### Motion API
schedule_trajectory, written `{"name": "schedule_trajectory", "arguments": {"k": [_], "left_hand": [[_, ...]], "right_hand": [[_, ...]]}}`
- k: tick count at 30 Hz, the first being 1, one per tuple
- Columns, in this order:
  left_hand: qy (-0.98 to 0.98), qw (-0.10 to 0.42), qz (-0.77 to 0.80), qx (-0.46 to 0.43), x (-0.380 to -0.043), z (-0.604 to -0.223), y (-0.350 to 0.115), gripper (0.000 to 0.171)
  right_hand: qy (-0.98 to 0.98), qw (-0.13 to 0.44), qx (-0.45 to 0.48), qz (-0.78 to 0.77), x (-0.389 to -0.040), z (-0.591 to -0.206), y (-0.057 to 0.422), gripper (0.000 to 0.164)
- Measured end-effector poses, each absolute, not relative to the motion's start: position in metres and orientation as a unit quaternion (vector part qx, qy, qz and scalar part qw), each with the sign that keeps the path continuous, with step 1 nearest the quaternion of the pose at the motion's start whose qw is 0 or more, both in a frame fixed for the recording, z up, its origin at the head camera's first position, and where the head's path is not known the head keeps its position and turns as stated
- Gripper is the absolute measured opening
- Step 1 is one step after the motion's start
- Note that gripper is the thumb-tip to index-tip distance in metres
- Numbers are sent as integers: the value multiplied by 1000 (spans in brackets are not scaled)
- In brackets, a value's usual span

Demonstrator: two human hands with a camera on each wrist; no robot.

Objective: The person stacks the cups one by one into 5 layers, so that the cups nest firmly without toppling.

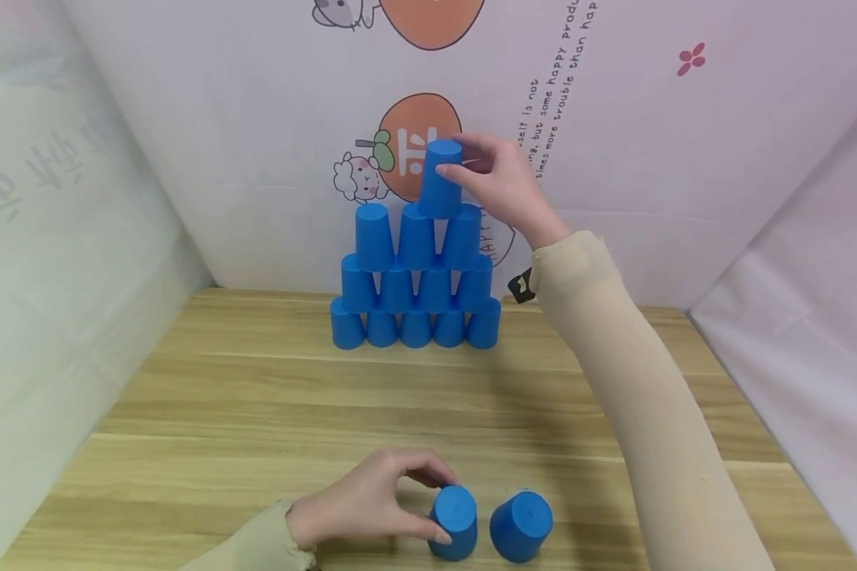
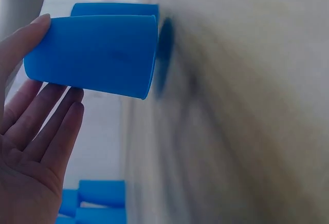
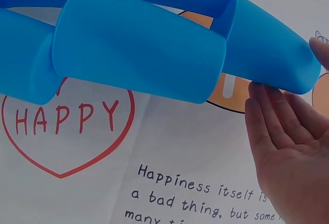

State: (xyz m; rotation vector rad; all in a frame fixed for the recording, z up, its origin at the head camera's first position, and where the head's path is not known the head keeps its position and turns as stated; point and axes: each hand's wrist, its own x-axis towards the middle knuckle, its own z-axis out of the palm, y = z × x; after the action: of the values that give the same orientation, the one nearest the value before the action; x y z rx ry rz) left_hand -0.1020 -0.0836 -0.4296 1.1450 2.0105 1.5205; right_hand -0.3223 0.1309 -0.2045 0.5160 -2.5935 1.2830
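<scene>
A blue upside-down cup (image 1: 439, 186) is pinched between thumb and fingers of my right hand (image 1: 505, 182), at the top of a stepped stack of blue cups (image 1: 416, 289). Its rim meets the tops of the middle and right cups of the three-cup row, as the right wrist view also shows at the upper cup (image 3: 139, 44). Near the front of the table, my left hand (image 1: 364, 500) holds another upside-down blue cup (image 1: 454, 523) by its sides. In the left wrist view that cup's rim is close over the tabletop. Just right of it stands one more blue cup (image 1: 520, 526).
The wooden table (image 1: 257, 412) ends at a white printed backdrop (image 1: 271, 143), right behind the stack. White cloth side walls (image 1: 814, 333) close off left and right. A small black object (image 1: 521, 286) lies at the back edge, beside the right sleeve.
</scene>
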Motion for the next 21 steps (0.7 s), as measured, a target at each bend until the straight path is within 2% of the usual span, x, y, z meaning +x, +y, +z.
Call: {"name": "schedule_trajectory", "arguments": {"k": [5,14,21], "left_hand": [[743,134,534,381,-109,-414,-96,44],[760,-35,529,376,-130,-385,-113,45],[765,-108,522,360,-149,-364,-120,49]], "right_hand": [[-879,99,178,431,-321,-206,134,71],[-876,98,187,434,-319,-213,145,72],[-870,106,200,438,-305,-223,166,72]]}}
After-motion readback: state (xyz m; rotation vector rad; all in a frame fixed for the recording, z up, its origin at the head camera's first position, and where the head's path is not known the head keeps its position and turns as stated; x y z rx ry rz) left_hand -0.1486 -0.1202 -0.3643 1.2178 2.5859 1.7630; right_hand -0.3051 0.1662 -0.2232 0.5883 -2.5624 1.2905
